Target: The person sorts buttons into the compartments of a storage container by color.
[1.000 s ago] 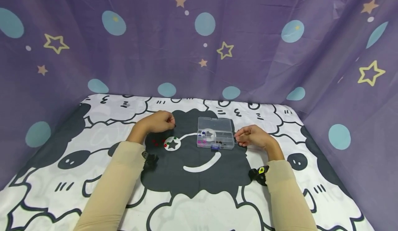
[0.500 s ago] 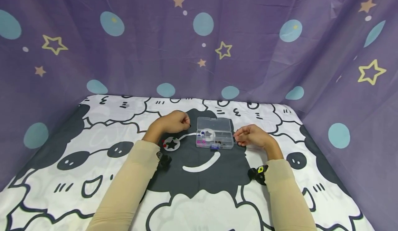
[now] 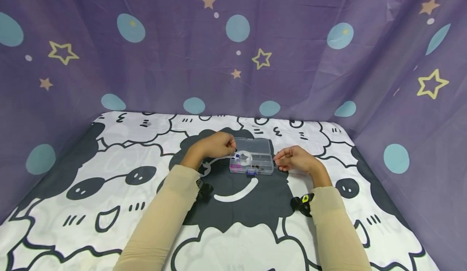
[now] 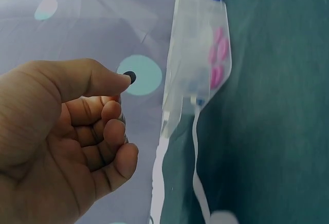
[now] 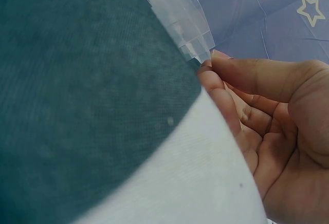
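Note:
A clear plastic divided box stands on the dark patch of the cloth with its lid raised at the back. Pink pieces and a blue piece lie in its left compartments, and dark ones farther right. Close to the box's left end, my left hand pinches a small round black piece between thumb and forefinger, other fingers curled. My right hand holds the box's right end with thumb and forefinger; the exact contact is partly hidden.
The cloth is printed with cartoon sheep faces. Behind it hangs a purple curtain with stars and dots. My left forearm covers part of the cloth left of the box, where red and green pieces lay in the earlier frames.
My left hand has moved right with the black piece, from above the cloth at left to the box's left end. My right hand and the box have stayed put.

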Action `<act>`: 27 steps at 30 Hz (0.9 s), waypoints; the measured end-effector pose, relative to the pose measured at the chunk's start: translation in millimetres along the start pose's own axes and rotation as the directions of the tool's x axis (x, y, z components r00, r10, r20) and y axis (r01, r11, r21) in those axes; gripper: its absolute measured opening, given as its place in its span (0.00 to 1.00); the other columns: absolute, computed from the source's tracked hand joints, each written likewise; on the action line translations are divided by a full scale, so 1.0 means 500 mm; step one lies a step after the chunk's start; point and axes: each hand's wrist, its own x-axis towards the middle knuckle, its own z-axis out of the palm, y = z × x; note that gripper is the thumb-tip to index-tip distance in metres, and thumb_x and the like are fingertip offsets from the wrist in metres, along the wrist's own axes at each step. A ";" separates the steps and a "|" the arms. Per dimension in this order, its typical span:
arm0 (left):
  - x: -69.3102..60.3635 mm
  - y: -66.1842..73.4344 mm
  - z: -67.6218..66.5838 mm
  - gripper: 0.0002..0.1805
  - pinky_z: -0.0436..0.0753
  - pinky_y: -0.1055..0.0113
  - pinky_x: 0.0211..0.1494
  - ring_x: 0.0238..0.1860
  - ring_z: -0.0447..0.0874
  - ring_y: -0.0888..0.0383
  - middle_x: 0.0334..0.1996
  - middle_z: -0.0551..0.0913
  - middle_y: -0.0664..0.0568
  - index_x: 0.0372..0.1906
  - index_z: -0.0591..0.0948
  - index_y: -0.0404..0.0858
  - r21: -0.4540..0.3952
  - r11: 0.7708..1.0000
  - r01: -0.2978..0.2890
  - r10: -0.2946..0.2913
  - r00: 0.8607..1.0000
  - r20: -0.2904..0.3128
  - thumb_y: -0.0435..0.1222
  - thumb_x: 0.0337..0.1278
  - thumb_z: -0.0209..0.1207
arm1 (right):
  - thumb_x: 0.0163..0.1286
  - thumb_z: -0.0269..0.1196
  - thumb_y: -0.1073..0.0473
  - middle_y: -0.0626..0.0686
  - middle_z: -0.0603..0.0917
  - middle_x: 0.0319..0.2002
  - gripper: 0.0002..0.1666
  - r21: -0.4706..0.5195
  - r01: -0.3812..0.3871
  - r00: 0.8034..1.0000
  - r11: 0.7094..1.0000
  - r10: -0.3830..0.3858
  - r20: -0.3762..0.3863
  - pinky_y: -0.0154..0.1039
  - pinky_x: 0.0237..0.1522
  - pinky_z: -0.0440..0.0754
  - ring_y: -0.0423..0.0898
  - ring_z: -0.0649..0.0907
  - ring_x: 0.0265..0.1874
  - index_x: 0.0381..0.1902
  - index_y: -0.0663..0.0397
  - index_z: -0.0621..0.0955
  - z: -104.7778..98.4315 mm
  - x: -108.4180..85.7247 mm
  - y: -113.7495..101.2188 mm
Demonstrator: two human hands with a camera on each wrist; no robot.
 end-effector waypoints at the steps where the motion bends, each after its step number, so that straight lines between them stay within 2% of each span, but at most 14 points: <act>1: 0.002 0.004 0.001 0.06 0.73 0.64 0.39 0.26 0.69 0.60 0.27 0.76 0.54 0.40 0.82 0.35 -0.001 1.000 -0.003 0.003 1.000 0.004 0.31 0.65 0.56 | 0.72 0.64 0.69 0.53 0.88 0.34 0.12 -0.001 0.000 1.000 1.000 0.000 0.000 0.40 0.38 0.87 0.44 0.86 0.31 0.49 0.72 0.82 -0.001 0.000 0.000; 9: 0.024 0.032 0.015 0.06 0.74 0.64 0.41 0.27 0.69 0.60 0.28 0.78 0.53 0.42 0.82 0.35 -0.017 1.000 -0.025 0.025 0.999 0.039 0.31 0.69 0.55 | 0.72 0.63 0.70 0.53 0.88 0.34 0.12 0.005 0.001 1.000 1.000 -0.001 0.005 0.40 0.38 0.87 0.45 0.86 0.30 0.50 0.72 0.82 -0.002 0.003 0.001; 13: 0.037 0.038 0.027 0.05 0.75 0.66 0.40 0.27 0.70 0.61 0.27 0.78 0.55 0.40 0.82 0.36 -0.025 0.999 -0.035 0.036 0.998 0.048 0.31 0.67 0.56 | 0.72 0.63 0.70 0.53 0.88 0.33 0.11 0.010 -0.002 1.000 1.000 0.002 0.005 0.40 0.38 0.87 0.44 0.86 0.30 0.49 0.72 0.83 -0.001 0.002 0.002; 17: 0.047 0.042 0.039 0.06 0.73 0.67 0.38 0.24 0.67 0.62 0.23 0.75 0.56 0.38 0.82 0.37 -0.031 0.999 -0.043 0.045 0.997 0.062 0.31 0.67 0.55 | 0.71 0.64 0.69 0.53 0.88 0.33 0.11 0.014 -0.004 1.000 1.000 0.004 0.004 0.40 0.37 0.87 0.44 0.86 0.30 0.49 0.71 0.83 -0.001 0.002 0.003; 23: 0.060 0.051 0.054 0.06 0.76 0.68 0.41 0.26 0.69 0.63 0.24 0.77 0.58 0.40 0.85 0.36 0.008 0.998 -0.062 0.062 0.996 0.069 0.32 0.67 0.57 | 0.71 0.64 0.69 0.52 0.88 0.33 0.09 0.004 0.000 1.000 1.000 0.000 0.002 0.40 0.38 0.87 0.45 0.86 0.30 0.47 0.68 0.84 -0.004 0.003 0.005; 27: 0.060 0.058 0.059 0.06 0.75 0.68 0.41 0.25 0.68 0.63 0.22 0.75 0.58 0.38 0.85 0.36 0.029 0.997 -0.075 0.073 0.994 0.077 0.30 0.65 0.57 | 0.71 0.64 0.69 0.52 0.88 0.32 0.10 0.007 -0.007 1.000 1.000 0.007 0.001 0.40 0.38 0.87 0.45 0.86 0.30 0.47 0.68 0.84 -0.003 0.002 0.003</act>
